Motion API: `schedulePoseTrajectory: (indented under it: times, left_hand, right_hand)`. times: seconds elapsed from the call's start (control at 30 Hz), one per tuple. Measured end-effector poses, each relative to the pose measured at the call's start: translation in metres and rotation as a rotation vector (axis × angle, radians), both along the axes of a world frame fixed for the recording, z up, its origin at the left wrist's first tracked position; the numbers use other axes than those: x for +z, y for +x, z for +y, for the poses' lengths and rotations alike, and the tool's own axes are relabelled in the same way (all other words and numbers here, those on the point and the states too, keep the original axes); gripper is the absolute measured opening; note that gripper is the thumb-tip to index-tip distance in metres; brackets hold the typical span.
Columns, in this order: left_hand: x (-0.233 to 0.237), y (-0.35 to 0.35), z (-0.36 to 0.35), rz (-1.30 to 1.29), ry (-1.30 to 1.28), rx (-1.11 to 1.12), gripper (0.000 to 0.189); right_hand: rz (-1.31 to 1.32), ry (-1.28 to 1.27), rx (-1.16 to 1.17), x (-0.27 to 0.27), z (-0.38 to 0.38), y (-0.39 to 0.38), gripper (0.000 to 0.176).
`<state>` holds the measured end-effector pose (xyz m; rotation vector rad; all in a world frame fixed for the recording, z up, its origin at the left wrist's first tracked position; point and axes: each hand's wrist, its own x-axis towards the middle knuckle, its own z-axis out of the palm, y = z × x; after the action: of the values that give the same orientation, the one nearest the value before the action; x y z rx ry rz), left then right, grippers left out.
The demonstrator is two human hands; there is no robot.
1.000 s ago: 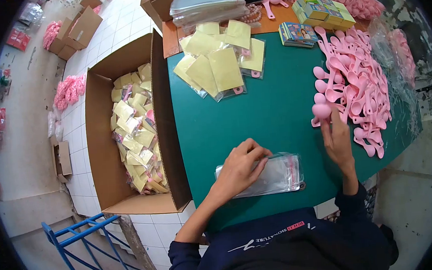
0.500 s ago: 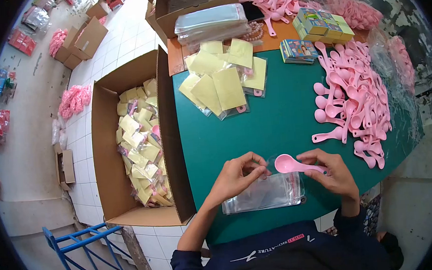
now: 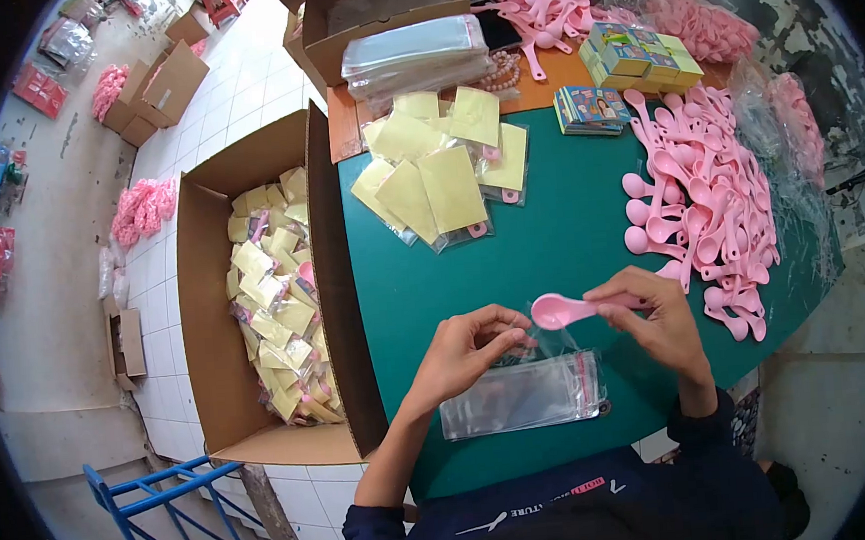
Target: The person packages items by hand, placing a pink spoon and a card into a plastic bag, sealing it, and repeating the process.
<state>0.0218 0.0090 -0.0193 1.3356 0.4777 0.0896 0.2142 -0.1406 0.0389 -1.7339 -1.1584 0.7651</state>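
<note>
My right hand [image 3: 648, 317] pinches the handle of a pink spoon [image 3: 559, 311], its bowl pointing left. Closed fingers of my left hand [image 3: 476, 351] hold the edge of a clear plastic bag [image 3: 552, 345], close to the spoon's bowl. Below both hands, a stack of clear bags [image 3: 522, 400] lies flat on the green table [image 3: 434, 288]. A large heap of pink spoons [image 3: 703, 191] covers the right side of the table. Farther back lie packed bags with pale yellow cards [image 3: 452, 183].
Left of the table stands a deep cardboard box [image 3: 217, 315] holding many packed bags. Small booklets [image 3: 592, 108] and stacked card packs [image 3: 638, 52] sit at the back right. A pile of clear sleeves [image 3: 415, 50] lies at the back. A blue metal rack [image 3: 158, 500] stands lower left.
The spoon and my right hand have moved slightly left and up, with the spoon now more level. More of the clear bag shows between my hands. The view has shifted a little.
</note>
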Motion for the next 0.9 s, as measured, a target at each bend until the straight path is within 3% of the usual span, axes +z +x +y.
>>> schedulePoseTrajectory:
  times: [0.3,0.4,0.5,0.6,0.73,0.87,0.9]
  left_hand:
    - [0.003,0.004,-0.009,-0.04,0.099,-0.045,0.026]
    - [0.018,0.005,-0.012,0.027,0.048,-0.072,0.026]
    - [0.002,0.003,-0.009,0.029,0.275,0.07,0.026]
    - [0.001,-0.004,0.004,0.117,0.139,-0.196,0.027]
    - [0.014,0.003,0.003,0.117,0.136,-0.214,0.025]
    - [-0.003,0.01,-0.006,-0.148,0.127,0.072,0.025]
    - [-0.002,0.009,-0.005,-0.154,0.146,0.041,0.026]
  right_hand:
    - [-0.034,-0.069,0.378,-0.006,0.004,-0.002,0.014]
    - [-0.091,-0.041,0.325,-0.01,0.005,-0.009,0.014]
    - [0.196,-0.098,0.159,-0.009,0.003,-0.01,0.016]
    - [0.17,-0.025,-0.011,-0.013,0.003,-0.012,0.019]
    - [0.253,0.118,-0.195,-0.02,0.011,-0.018,0.029]
    - [0.193,0.243,-0.213,-0.024,0.013,-0.019,0.033]
    - [0.171,0.259,-0.201,-0.024,0.014,-0.017,0.033]
